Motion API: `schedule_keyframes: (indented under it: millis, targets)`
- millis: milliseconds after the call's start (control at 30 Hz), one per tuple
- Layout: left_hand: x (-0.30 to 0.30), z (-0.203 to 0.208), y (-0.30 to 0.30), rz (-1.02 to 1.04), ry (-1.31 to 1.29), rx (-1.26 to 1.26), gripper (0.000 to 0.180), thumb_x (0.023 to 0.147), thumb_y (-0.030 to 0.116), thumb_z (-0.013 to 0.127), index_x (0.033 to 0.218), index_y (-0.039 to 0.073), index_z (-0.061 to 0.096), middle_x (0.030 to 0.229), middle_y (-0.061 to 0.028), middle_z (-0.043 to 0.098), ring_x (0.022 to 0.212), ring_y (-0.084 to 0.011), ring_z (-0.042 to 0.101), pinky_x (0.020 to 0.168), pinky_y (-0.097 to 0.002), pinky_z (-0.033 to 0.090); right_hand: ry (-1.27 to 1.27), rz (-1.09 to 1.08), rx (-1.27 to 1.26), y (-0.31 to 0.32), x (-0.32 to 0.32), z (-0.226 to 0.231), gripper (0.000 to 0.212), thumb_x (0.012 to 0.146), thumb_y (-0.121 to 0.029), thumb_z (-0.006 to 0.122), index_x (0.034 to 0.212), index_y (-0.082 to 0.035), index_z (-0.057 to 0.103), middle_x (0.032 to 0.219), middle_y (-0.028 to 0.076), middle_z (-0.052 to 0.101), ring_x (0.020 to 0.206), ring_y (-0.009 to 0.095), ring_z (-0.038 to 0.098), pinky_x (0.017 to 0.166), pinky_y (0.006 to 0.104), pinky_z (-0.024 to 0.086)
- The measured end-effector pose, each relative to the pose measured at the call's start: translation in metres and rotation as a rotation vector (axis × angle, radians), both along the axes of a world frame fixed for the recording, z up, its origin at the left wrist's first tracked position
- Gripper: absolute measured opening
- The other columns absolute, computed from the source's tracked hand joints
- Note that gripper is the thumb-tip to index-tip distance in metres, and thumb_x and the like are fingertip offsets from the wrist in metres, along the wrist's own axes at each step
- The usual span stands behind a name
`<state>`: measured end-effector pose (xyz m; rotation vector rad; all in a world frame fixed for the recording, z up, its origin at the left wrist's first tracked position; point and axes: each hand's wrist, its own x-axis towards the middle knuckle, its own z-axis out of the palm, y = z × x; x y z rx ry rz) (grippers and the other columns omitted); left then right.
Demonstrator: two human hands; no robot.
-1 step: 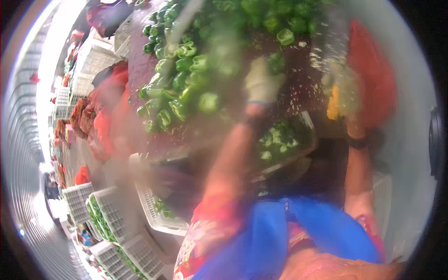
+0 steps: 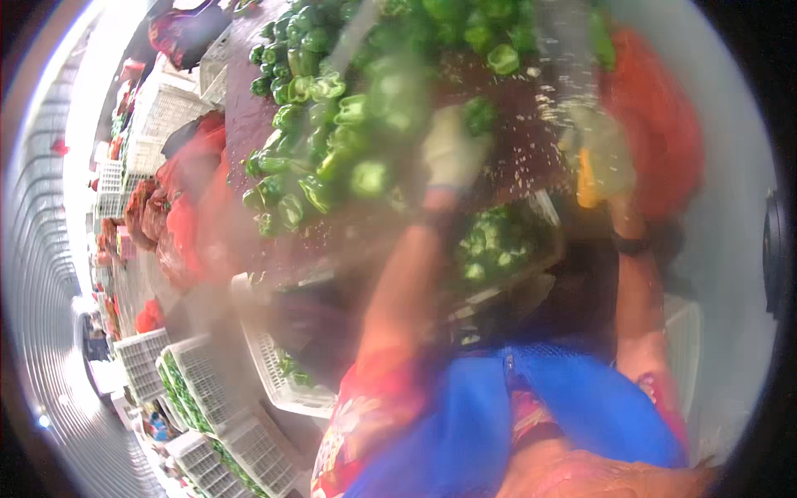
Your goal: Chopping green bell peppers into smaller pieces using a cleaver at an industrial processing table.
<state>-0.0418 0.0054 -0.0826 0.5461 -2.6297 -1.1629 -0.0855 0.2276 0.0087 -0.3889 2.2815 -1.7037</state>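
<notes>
In a pale glove, my left hand (image 2: pixel 452 149) is closed around a dark green bell pepper (image 2: pixel 479 116) over the dark red table (image 2: pixel 506 141). My gloved right hand (image 2: pixel 604 149) grips a wide-bladed knife (image 2: pixel 566 50) by its yellow handle (image 2: pixel 587 178). The blade, blurred, points away from me and is dotted with pale seeds. Cut-open bell peppers (image 2: pixel 369 178) lie left of my left hand. A heap of green bell peppers (image 2: pixel 461 17) covers the far part of the table. Haze on the lens blurs my left fingers.
Below the table's near edge, a pale crate (image 2: pixel 548 207) contains green pepper pieces (image 2: pixel 490 245). Another white crate (image 2: pixel 286 394) stands on the near left, and stacked crates (image 2: pixel 195 382) with green produce are beyond it. Red bags (image 2: pixel 187 216) line the left; a red bag (image 2: pixel 656 124) sits right.
My left hand, with the pepper, has shifted slightly left and toward me. My right hand and the knife have moved a little to the left.
</notes>
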Motion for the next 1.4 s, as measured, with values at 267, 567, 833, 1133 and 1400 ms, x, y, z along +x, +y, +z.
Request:
schedule_keyframes:
  millis: [267, 567, 833, 1133, 1400]
  targets:
    - [0.051, 0.026, 0.002, 0.066, -0.096, -0.236, 0.054, 0.07, 0.023, 0.072, 0.118, 0.007, 0.054, 0.113, -0.0173, 0.056, 0.103, -0.035, 0.057, 0.088, -0.0423, 0.047, 0.551, 0.255, 0.458, -0.045, 0.034, -0.028, 0.032, 0.091, -0.032, 0.048, 0.097, -0.003, 0.059, 0.075, 0.019, 0.059, 0.078, 0.038, 0.059, 0.066, 0.0434, 0.047]
    - [0.063, 0.014, -0.011, 0.003, 0.074, -0.336, 0.036, 0.08, 0.025, 0.064, 0.109, 0.008, 0.053, 0.107, -0.0191, 0.058, 0.092, -0.0388, 0.061, 0.079, -0.0471, 0.049, 0.187, 0.335, 0.701, -0.08, 0.049, -0.013, 0.045, 0.091, -0.042, 0.04, 0.102, -0.004, 0.061, 0.1, 0.024, 0.061, 0.095, 0.042, 0.057, 0.081, 0.0466, 0.044]
    - [0.074, -0.002, -0.021, -0.052, 0.144, -0.227, 0.029, 0.08, 0.017, 0.065, 0.107, 0.009, 0.059, 0.108, -0.0156, 0.06, 0.099, -0.0298, 0.06, 0.085, -0.0415, 0.048, 0.326, 0.41, 0.844, -0.108, 0.018, -0.049, 0.037, 0.092, -0.027, 0.042, 0.097, 0.0, 0.066, 0.096, 0.024, 0.065, 0.087, 0.039, 0.064, 0.078, 0.0462, 0.049]
    - [0.091, 0.057, -0.032, 0.419, 0.25, 0.776, 0.051, 0.086, 0.017, 0.063, 0.13, 0.0, 0.043, 0.119, -0.0203, 0.056, 0.11, -0.03, 0.054, 0.097, -0.0406, 0.043, -0.602, 0.187, 0.099, -0.087, -0.008, -0.072, 0.037, 0.086, -0.036, 0.061, 0.1, -0.003, 0.066, 0.073, 0.012, 0.064, 0.055, 0.022, 0.058, 0.051, 0.0344, 0.048]
    - [0.077, 0.037, -0.005, -0.115, 0.354, -0.774, 0.051, 0.081, 0.024, 0.058, 0.128, 0.008, 0.047, 0.128, -0.0195, 0.049, 0.127, -0.0338, 0.041, 0.107, -0.0477, 0.03, -0.368, 0.203, 0.275, -0.12, 0.0, -0.091, 0.038, 0.087, -0.036, 0.059, 0.096, 0.0, 0.067, 0.073, 0.011, 0.064, 0.059, 0.021, 0.059, 0.055, 0.0355, 0.047]
